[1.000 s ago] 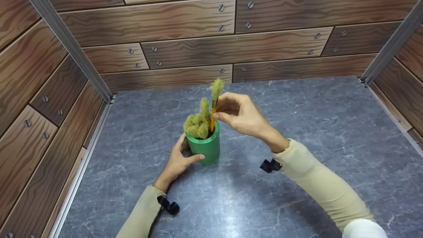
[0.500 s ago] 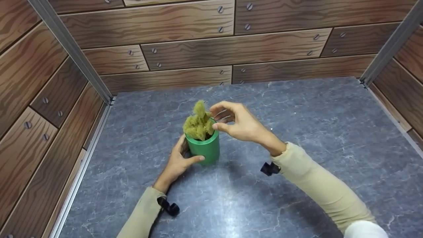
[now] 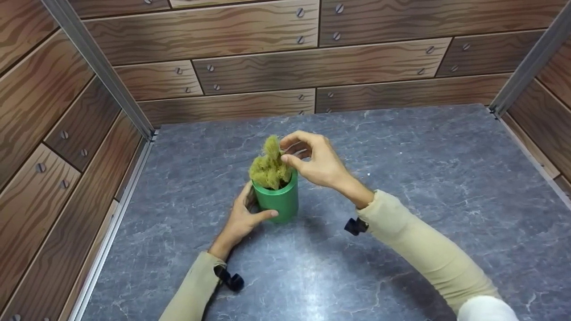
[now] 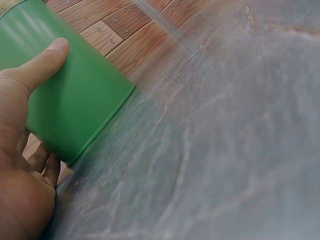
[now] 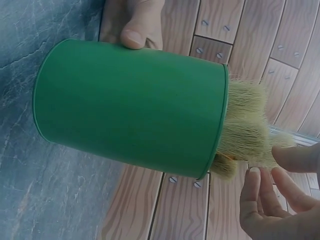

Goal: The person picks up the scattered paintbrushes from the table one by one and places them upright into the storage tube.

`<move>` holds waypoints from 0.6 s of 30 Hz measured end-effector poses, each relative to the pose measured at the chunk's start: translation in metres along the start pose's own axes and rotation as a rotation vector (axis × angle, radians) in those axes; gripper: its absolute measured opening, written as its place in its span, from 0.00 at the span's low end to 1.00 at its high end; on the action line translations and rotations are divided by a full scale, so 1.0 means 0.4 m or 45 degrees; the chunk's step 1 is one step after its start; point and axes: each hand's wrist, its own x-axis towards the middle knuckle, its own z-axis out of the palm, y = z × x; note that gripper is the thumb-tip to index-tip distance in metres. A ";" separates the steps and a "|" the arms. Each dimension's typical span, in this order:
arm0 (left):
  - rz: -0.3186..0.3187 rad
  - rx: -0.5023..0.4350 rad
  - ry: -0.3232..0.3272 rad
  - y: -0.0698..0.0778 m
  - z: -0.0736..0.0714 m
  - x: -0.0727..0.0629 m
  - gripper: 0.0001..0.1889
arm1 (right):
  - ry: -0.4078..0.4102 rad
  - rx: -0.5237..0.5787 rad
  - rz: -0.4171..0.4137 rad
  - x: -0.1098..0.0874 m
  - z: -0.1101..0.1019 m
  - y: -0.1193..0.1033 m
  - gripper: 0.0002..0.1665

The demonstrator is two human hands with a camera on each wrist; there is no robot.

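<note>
A green cylindrical can (image 3: 277,200) stands upright on the table, with several brushes (image 3: 267,171) in it, bristles up. Their yellowish bristles (image 5: 245,132) stick out past the can's rim in the right wrist view; the handles are mostly hidden inside. My left hand (image 3: 241,218) grips the can low on its left side, the thumb (image 4: 50,57) lying across the front. At the right of the tallest brush (image 3: 271,146) is my right hand (image 3: 316,158), thumb and fingertips bent towards the bristles with a gap between them. Whether they touch the bristles is unclear.
The grey marbled table (image 3: 424,178) spreads around the can. Wood-patterned walls (image 3: 250,71) enclose it at the back and both sides, with metal corner posts (image 3: 102,71). A dark camera strap (image 3: 229,278) sits at each wrist.
My right hand lowered an orange-handled brush into the can and let go of it. It then rose slightly and moved left to the tallest brush. The left hand kept its grip.
</note>
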 end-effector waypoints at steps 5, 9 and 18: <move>0.019 -0.017 -0.013 0.003 -0.003 0.003 0.59 | 0.048 0.010 0.013 -0.013 -0.017 0.007 0.11; 0.030 0.017 -0.025 0.011 -0.017 0.005 0.59 | 0.089 0.004 0.028 -0.017 -0.045 0.014 0.11; 0.085 0.211 -0.053 0.057 -0.099 0.001 0.51 | 0.185 -0.077 0.088 -0.044 -0.147 0.062 0.13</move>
